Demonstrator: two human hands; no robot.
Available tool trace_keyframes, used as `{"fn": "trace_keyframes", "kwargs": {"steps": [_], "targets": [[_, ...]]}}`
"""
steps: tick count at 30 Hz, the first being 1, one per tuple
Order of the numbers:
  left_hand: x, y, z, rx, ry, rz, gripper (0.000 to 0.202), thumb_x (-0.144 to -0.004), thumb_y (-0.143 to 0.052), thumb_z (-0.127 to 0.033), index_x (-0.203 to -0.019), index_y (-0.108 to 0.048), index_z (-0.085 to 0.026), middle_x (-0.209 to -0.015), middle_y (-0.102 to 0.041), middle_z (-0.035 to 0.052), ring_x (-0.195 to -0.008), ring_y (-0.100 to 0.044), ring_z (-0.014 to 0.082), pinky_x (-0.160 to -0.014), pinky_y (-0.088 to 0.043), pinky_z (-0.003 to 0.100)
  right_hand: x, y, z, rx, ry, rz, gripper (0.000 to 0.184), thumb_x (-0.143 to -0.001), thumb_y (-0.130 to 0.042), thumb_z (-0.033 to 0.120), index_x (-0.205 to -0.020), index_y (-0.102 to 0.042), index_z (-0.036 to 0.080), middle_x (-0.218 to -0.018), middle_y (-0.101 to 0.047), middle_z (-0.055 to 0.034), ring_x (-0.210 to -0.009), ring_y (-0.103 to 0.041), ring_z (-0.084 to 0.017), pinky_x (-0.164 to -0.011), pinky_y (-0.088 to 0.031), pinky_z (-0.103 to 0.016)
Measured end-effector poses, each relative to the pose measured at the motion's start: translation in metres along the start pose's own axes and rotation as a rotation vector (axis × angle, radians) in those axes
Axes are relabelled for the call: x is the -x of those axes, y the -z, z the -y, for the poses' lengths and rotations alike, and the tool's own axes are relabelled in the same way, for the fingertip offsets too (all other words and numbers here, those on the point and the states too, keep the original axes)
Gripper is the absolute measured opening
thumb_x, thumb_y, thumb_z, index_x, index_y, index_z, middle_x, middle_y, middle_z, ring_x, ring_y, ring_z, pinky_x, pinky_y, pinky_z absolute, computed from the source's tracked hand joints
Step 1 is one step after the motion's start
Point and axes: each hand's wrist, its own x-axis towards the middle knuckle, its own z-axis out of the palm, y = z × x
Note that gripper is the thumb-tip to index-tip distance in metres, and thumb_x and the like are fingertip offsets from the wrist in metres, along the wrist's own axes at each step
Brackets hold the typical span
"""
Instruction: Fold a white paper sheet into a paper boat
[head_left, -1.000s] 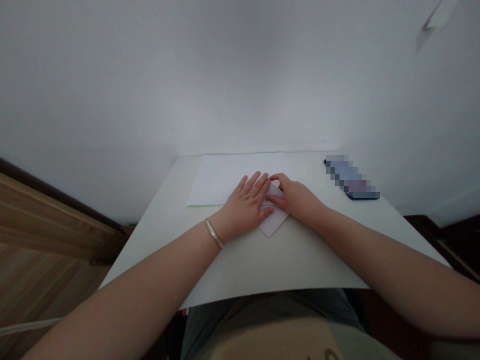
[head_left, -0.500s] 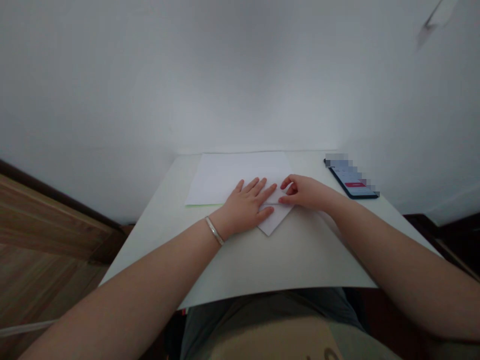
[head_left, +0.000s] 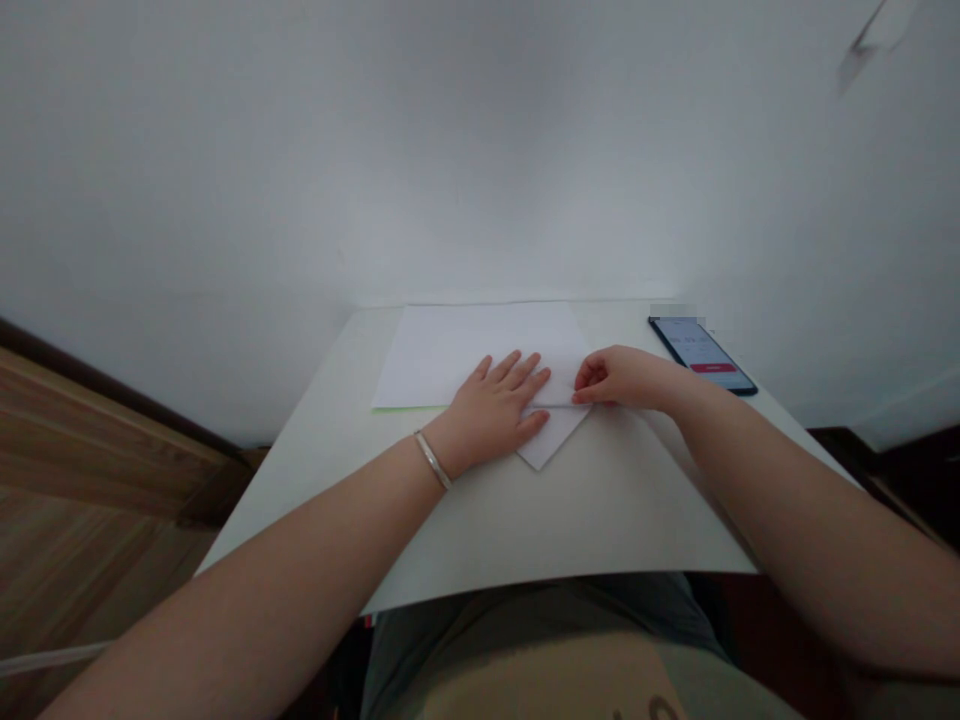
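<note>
Pressing a folded paper (head_left: 553, 432) flat on the white table (head_left: 585, 520).
Your left hand (head_left: 491, 415), bracelet (head_left: 433, 460) at the wrist, lies open on the paper, fingers spread, mid-table, just in front of loose sheets (head_left: 450, 350). Your right hand (head_left: 622, 378) curls its fingers at the paper's right corner; you cannot tell whether they pinch it. A phone (head_left: 703, 355) lies far right.

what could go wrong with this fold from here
1. The left hand lies flat on only the left part of the paper. If the right hand at its right corner pushes sideways, the paper may slip and the crease may skew.
2. The paper lies at the near edge of the sheets, so one might get dragged along.
3. The phone lies near the right edge of the table, so the right forearm might nudge it.
</note>
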Motion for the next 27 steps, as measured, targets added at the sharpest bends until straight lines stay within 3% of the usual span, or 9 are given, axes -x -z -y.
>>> {"fn": "trace_keyframes", "kwargs": {"steps": [4, 11, 18, 21, 24, 27], "targets": [[-0.001, 0.000, 0.000, -0.019, -0.054, -0.022, 0.060, -0.097, -0.030, -0.045, -0.147, -0.029, -0.013, -0.155, -0.026, 0.0082, -0.145, -0.015, 0.0243, -0.118, -0.014, 0.044, 0.000, 0.002, -0.002, 0.007, 0.004, 0.019, 0.018, -0.071, -0.067, 0.036, -0.078, -0.070, 0.020, -0.072, -0.069, -0.0030, -0.063, -0.059, -0.015, -0.057, -0.043, -0.026], [-0.002, -0.001, 0.001, -0.019, -0.071, 0.008, 0.053, -0.098, -0.029, -0.041, -0.148, -0.025, -0.025, -0.155, -0.024, 0.0101, -0.143, -0.024, 0.0253, -0.115, -0.017, 0.047, 0.001, 0.005, -0.011, 0.003, 0.019, 0.106, 0.020, -0.072, -0.064, 0.037, -0.078, -0.071, 0.020, -0.074, -0.069, -0.0031, -0.065, -0.059, -0.015, -0.059, -0.042, -0.026], [-0.004, -0.004, 0.005, 0.019, -0.149, 0.024, 0.055, -0.098, -0.027, -0.035, -0.148, -0.025, -0.013, -0.155, -0.024, 0.0093, -0.145, -0.017, 0.0189, -0.118, -0.010, 0.039, 0.000, 0.005, -0.011, 0.122, 0.018, 0.129, 0.024, -0.072, -0.062, 0.043, -0.070, -0.070, 0.020, -0.072, -0.069, -0.0034, -0.063, -0.058, -0.016, -0.059, -0.040, -0.027], [-0.004, 0.000, 0.004, 0.039, -0.171, 0.061, 0.056, -0.098, -0.031, -0.038, -0.150, -0.019, -0.023, -0.156, -0.021, 0.0098, -0.144, -0.019, 0.0223, -0.117, -0.012, 0.045, 0.001, 0.005, -0.009, 0.136, 0.013, 0.137, 0.025, -0.073, -0.062, 0.043, -0.072, -0.069, 0.020, -0.071, -0.069, -0.0033, -0.064, -0.058, -0.016, -0.059, -0.040, -0.027], [-0.004, 0.004, 0.004, 0.039, -0.200, 0.080, 0.051, -0.098, -0.032, -0.042, -0.147, -0.023, -0.037, -0.157, -0.020, 0.0076, -0.144, -0.020, 0.0271, -0.114, -0.012, 0.052, 0.003, 0.004, -0.008, 0.154, 0.025, 0.133, 0.021, -0.073, -0.062, 0.040, -0.073, -0.067, 0.019, -0.070, -0.068, -0.0032, -0.063, -0.058, -0.015, -0.058, -0.040, -0.027], [-0.004, 0.004, 0.004, 0.043, -0.205, 0.067, 0.048, -0.098, -0.032, -0.042, -0.146, -0.028, -0.039, -0.157, -0.020, 0.0062, -0.143, -0.020, 0.0277, -0.114, -0.011, 0.053, 0.004, 0.004, -0.009, 0.146, 0.039, 0.130, 0.018, -0.072, -0.063, 0.037, -0.076, -0.065, 0.019, -0.072, -0.068, -0.0031, -0.064, -0.058, -0.015, -0.057, -0.040, -0.026]]}}
